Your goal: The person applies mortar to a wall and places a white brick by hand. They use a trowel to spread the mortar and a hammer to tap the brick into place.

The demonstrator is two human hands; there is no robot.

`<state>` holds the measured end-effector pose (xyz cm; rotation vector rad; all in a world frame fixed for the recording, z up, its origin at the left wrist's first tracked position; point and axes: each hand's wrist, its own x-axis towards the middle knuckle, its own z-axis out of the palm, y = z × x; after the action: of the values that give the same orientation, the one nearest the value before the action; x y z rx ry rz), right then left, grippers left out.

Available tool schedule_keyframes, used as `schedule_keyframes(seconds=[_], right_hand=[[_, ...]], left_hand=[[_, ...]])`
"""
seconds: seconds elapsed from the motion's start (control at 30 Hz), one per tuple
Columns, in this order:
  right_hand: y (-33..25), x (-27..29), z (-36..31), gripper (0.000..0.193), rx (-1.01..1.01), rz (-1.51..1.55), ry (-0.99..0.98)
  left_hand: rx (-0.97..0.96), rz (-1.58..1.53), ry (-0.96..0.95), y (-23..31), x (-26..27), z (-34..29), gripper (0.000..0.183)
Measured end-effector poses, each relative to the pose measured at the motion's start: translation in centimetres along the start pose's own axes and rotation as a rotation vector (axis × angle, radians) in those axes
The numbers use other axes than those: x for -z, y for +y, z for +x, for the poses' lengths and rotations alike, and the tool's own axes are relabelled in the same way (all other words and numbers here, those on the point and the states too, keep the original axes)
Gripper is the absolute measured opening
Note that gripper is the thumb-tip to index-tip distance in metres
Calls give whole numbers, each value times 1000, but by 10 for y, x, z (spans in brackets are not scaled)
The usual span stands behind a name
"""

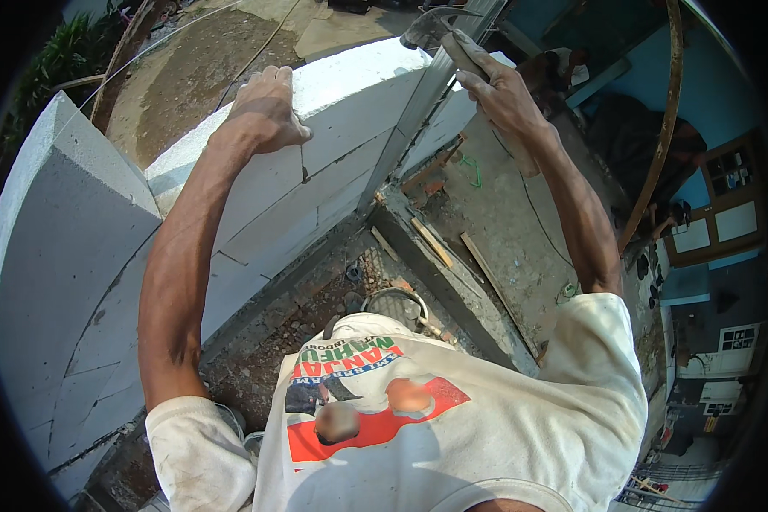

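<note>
My left hand [269, 111] grips the top edge of a white block [346, 77] in a wall of pale blocks [290, 192]. Its fingers curl over the top and the thumb lies against the near face. Raised at the upper right, my right hand [499, 85] is closed around the handle of a claw hammer [429, 28]. The hammer's head stands above the wall's top, close to an upright grey metal post [418, 111]. The lower handle shows below my wrist.
A second block wall [68, 230] meets this one at the left. Below lie a bucket [397, 309], a concrete ledge [435, 264], wooden strips [495, 286] and rubble. A slanting pole [661, 136] stands at the right. Another person [563, 68] is in the far background.
</note>
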<state>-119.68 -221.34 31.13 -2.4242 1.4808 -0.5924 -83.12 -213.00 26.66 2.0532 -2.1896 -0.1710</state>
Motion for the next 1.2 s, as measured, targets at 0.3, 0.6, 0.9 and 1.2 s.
schedule_keyframes(seconds=[0.3, 0.6, 0.9, 1.2], right_hand=[[-30, -13, -24, 55, 64, 79, 67], [-70, -13, -30, 54, 47, 28, -114], [-64, -27, -22, 54, 159, 9, -75], [-56, -36, -22, 59, 230, 60, 110]], left_hand=[[-29, 7, 16, -5, -3, 3, 99], [-26, 19, 43, -10, -5, 1, 92], [-44, 18, 40, -9, -8, 5, 88], [-49, 24, 3, -7, -4, 7, 105]])
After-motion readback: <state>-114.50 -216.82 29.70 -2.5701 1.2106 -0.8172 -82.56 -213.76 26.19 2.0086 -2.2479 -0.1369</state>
